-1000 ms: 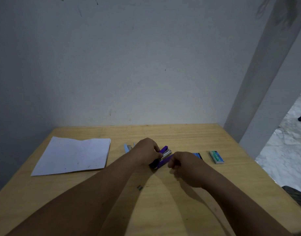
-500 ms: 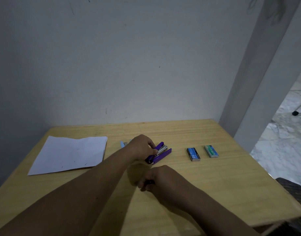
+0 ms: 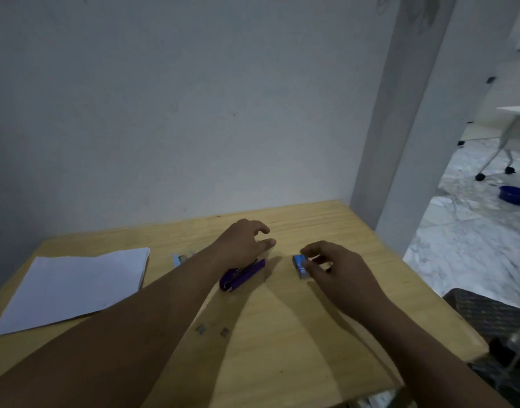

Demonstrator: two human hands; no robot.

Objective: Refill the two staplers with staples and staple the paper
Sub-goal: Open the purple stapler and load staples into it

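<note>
A purple stapler (image 3: 243, 275) lies on the wooden table (image 3: 282, 348), partly under my left wrist. My left hand (image 3: 243, 244) hovers just behind it with fingers spread, holding nothing. To the right, my right hand (image 3: 336, 270) curls thumb and fingers around a small blue staple box (image 3: 299, 265). A light blue stapler (image 3: 180, 259) peeks out from behind my left forearm. A stack of white paper (image 3: 73, 287) lies at the left of the table. Two small loose staple strips (image 3: 200, 329) rest near the front. A second staple box is hidden by my right hand.
A grey wall closes the table's back and left. A white pillar (image 3: 399, 142) stands at the back right corner. Past the right edge are a marble floor, a blue bowl (image 3: 514, 195), a wheeled table leg (image 3: 494, 160) and a dark woven basket (image 3: 494, 313).
My left hand has let go of the purple stapler, which now lies flat. My right hand moved from the front of the table to the blue staple box on the right.
</note>
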